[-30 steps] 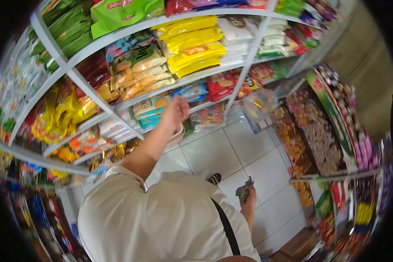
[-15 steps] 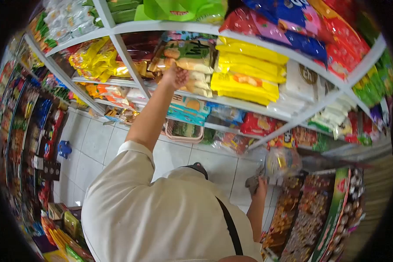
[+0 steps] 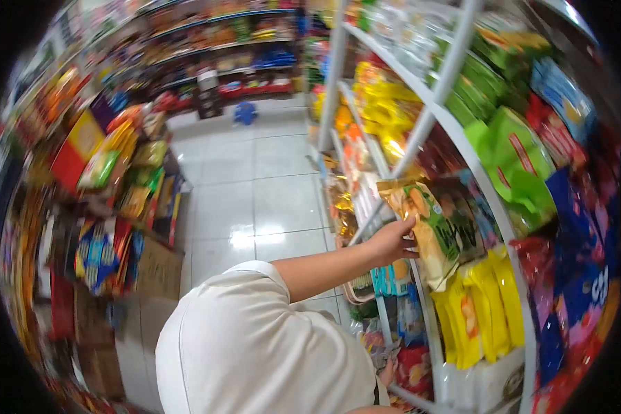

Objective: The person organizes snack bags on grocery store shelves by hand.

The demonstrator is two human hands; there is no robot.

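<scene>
My left hand [image 3: 395,239] reaches to the shelf rack on the right, its fingers closed on the edge of a beige-and-green snack packet [image 3: 431,228]. The packet stands at the shelf opening, its front turned towards me. Right beside it are yellow packets [image 3: 479,307] in a row. Low by my body, my right hand [image 3: 389,370] is closed around a grey cloth [image 3: 382,355], partly hidden by my shirt.
White shelf bars [image 3: 455,131] frame the rack. Green packets [image 3: 514,169] and blue packets [image 3: 576,269] lie on the upper shelf. Cardboard boxes [image 3: 157,269] and snack stacks line the left side. A blue object [image 3: 245,112] sits on the tiled floor [image 3: 255,186] farther off.
My view has swung left, bringing the aisle and back shelves into sight. My left hand, previously at the packet on the shelf, now grips its edge. The cloth stays in my right hand.
</scene>
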